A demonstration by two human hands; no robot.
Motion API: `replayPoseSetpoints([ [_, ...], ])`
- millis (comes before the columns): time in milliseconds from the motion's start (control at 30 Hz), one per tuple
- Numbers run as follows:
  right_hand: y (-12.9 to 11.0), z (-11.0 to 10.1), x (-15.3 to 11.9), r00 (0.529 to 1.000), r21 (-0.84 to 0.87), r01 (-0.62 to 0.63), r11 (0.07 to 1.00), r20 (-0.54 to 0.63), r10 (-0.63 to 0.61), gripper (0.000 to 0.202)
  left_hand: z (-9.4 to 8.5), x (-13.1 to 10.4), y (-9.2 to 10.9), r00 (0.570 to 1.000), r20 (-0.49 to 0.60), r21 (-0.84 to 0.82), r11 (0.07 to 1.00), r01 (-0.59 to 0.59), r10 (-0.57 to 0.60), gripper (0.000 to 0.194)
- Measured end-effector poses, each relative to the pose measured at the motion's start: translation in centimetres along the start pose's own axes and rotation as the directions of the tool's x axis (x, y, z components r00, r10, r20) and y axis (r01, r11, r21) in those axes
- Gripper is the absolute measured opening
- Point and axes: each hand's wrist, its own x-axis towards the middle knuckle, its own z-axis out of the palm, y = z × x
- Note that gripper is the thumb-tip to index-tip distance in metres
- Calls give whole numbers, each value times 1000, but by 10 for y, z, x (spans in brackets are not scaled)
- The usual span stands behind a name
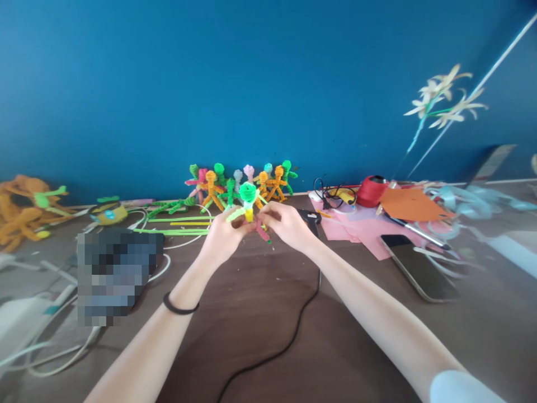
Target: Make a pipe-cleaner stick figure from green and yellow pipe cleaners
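Note:
Between my two hands, above the table, is a pipe-cleaner figure (248, 195) with a green head, light green arms, a yellow middle and a dark pink leg. My left hand (224, 232) is closed on its left side, thumb and fingers pinching near the yellow part. From the other side, my right hand (287, 224) pinches it low down, close to the pink leg. Fingertips partly hide the figure's lower body. Behind it, several finished pipe-cleaner figures (211, 184) in orange, green, pink and blue stand against the wall. Loose green pipe cleaners (172, 231) lie left of my left hand.
On the left are a pixelated dark device (119, 274), white cables and an orange pipe-cleaner heap (25, 210). A black glue gun (311, 219) with a black cord (289, 347) lies behind my right hand. Rightward are a phone (419, 268), orange paper (413, 204) and a red spool (371, 191).

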Motion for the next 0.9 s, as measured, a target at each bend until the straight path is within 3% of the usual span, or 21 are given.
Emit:
replayPoseSetpoints([
  [133,4,6,1,993,273,-96,957,88,75,22,1,1,3,998,-8,-86,994,60,-61,21],
  [233,8,10,1,988,373,-151,916,94,125,24,1,1,3,997,-14,-137,988,72,-74,19],
  [567,9,16,-1,994,319,-67,945,-56,89,15,5,1,2,993,-56,-124,988,96,-103,18],
  [767,10,11,0,992,223,-105,969,-45,118,20,6,1,3,992,-66,-144,985,96,-106,17],
  [900,10,7,1,991,304,-133,943,43,127,22,4,2,1,989,-75,-171,979,112,-126,20],
])
